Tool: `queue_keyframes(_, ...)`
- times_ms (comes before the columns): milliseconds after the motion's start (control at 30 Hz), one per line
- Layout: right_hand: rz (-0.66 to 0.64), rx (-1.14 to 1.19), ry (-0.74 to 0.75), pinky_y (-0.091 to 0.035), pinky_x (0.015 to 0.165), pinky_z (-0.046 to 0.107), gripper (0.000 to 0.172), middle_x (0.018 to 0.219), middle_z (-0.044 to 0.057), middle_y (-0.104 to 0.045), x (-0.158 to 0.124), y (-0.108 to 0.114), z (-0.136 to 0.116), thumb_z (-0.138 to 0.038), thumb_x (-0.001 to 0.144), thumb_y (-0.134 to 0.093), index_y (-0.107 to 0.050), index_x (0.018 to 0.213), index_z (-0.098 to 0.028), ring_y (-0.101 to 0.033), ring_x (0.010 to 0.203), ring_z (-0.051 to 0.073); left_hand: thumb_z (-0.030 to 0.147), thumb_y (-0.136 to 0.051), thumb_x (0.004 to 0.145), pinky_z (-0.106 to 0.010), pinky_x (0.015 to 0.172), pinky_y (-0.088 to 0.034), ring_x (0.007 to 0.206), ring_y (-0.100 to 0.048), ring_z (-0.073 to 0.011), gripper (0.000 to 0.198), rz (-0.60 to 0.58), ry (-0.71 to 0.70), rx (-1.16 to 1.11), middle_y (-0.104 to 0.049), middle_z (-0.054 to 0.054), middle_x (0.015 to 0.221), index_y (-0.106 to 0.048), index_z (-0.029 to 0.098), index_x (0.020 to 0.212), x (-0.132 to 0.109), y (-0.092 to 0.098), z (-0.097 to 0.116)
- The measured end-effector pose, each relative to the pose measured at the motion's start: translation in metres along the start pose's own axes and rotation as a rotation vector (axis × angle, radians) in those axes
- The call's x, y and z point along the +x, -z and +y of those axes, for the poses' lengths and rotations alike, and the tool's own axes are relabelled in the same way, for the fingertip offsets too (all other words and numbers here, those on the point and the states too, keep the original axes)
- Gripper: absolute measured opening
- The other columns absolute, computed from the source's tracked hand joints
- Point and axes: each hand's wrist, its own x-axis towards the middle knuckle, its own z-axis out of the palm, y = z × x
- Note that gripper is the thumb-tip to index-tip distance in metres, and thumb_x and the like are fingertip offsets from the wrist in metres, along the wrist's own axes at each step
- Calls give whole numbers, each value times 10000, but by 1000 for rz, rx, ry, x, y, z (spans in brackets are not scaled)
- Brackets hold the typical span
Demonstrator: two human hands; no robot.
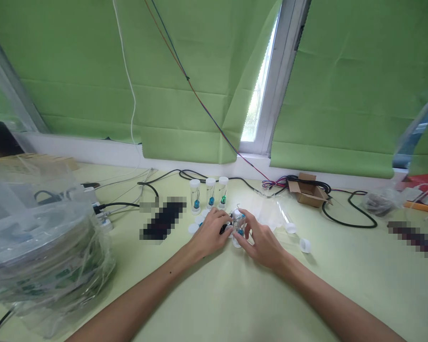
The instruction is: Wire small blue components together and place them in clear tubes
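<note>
My right hand [262, 240] has its thumb and fingers closed round a small clear tube [238, 232]. The tube stands upright, with white at its top and bottom and a blue part inside. A thin wire pokes out above it. From the left, my left hand [214, 229] bends its fingers in beside the tube; something small and dark shows at its fingertips, too hidden to name. White round caps [193, 229] lie partly behind my left hand. Behind both hands three capped clear tubes [210, 194] stand in a row, with blue or green parts and wires inside.
An open clear tube [284, 214] lies right of my hands, near a loose white cap [305, 245]. A large plastic-wrapped reel [50, 256] fills the left side. Black cables [349, 223] and a small open cardboard box [306, 190] are along the back. Green blinds [185, 109] hang behind.
</note>
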Motion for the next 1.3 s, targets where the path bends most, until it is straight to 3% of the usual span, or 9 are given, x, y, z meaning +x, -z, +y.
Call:
queue_keyframes(233, -19, 9, -15, -400, 509, 238, 527, 715, -30, -574, -1, -1, 2, -327, 941, -525, -295, 1385, -161, -494, 474, 113, 221, -489, 883, -384, 823, -446, 883, -499, -245, 174, -66, 17, 58, -627, -69, 859, -658, 190, 863, -1, -2, -1)
queue_keyframes(433, -29, 13, -22, -411, 522, 242, 536, 739, -18, -597, -1, 0, 2, -343, 944, -519, -282, 1396, -177, -504, 478, 116, 256, -508, 874, -395, 818, -460, 927, -484, -257, 169, -67, 33, 41, -613, -84, 932, -651, 177, 917, -3, -3, -3)
queue_keyframes(700, -31, 15, -26, -428, 541, 249, 524, 730, -22, -590, -1, -1, 2, -334, 945, -513, -292, 1387, -161, -515, 494, 120, 174, -473, 878, -383, 810, -447, 909, -473, -240, 149, -7, 14, 30, -600, -66, 899, -578, 187, 773, -2, -5, 0)
queue_keyframes(800, -35, 19, -19, -429, 552, 254, 519, 731, -18, -586, -1, -1, 2, -315, 943, -506, -293, 1388, -157, -530, 524, 131, 176, -456, 896, -365, 808, -434, 902, -494, -224, 123, 108, 42, 1, -595, -57, 893, -555, 185, 823, 0, 1, 4)
queue_keyframes(900, -33, 23, -2, -433, 568, 257, 506, 783, 2, -601, -1, 0, 1, -292, 942, -492, -299, 1392, -160, -535, 554, 134, 257, -455, 930, -313, 709, -423, 776, -524, -181, 123, 238, 125, -96, -591, -23, 822, -541, 192, 870, 2, 7, 8)
queue_keyframes(1000, -24, 1, 37, -410, 540, 255, 500, 796, 11, -603, -1, 1, 0, -277, 935, -480, -313, 1390, -152, -506, 541, 132, 328, -481, 932, -265, 616, -405, 658, -522, -140, 150, 287, 203, -313, -592, 7, 760, -546, 201, 885, 3, 10, 13)
queue_keyframes(1167, -18, -51, 135, -399, 541, 261, 496, 763, 12, -598, -1, -2, 3, -270, 937, -453, -322, 1400, -149, -527, 578, 151, 415, -523, 906, -223, 480, -365, 481, -462, -106, 238, 236, 317, -712, -507, 53, 570, -593, 199, 979, 5, 9, 20)
queue_keyframes(1300, -15, -77, 145, -435, 582, 276, 526, 784, 31, -614, -2, -4, 6, -277, 943, -456, -318, 1433, -145, -564, 629, 167, 424, -568, 879, -231, 493, -394, 456, -479, -106, 279, 214, 357, -855, -517, 48, 538, -624, 173, 987, 7, 12, 22)
